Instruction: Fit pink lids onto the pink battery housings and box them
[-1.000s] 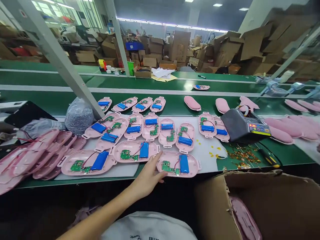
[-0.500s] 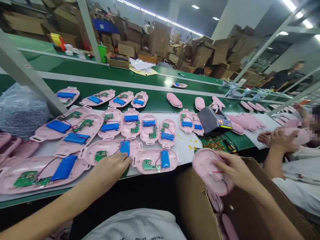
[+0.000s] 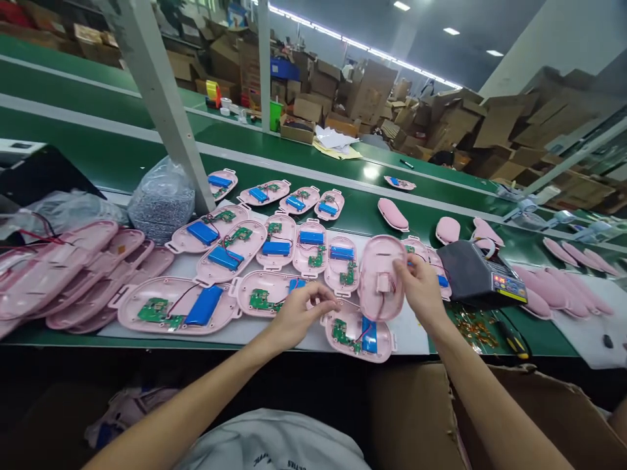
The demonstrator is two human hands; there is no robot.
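Observation:
My right hand (image 3: 425, 290) grips a pink plastic shell (image 3: 376, 261) by its right edge and holds it up, hollow side towards me. A small pale block and a dark wire show inside that shell. My left hand (image 3: 300, 314) hovers just left of it, thumb and index fingertips together; whatever is between them is too small to make out. Under the held shell lies an open pink shell half (image 3: 362, 356) with a green circuit board (image 3: 343, 333) and a blue battery pack (image 3: 369, 336). Another such half (image 3: 249, 281) sits partly behind my left hand.
Several similar filled halves cover the white mat (image 3: 416, 333). Stacked pink shells (image 3: 83, 274) and a bagged bundle (image 3: 161, 199) stand left. A dark box with a display (image 3: 482, 274), a screwdriver (image 3: 512, 339) and small brass-coloured parts (image 3: 473, 329) lie right. A cardboard box (image 3: 411, 411) stands below the bench edge.
My right hand has lifted the pink shell from above the cardboard box up and left over the mat. My left hand has come off a battery pack and moved towards the shell. The view has swung left.

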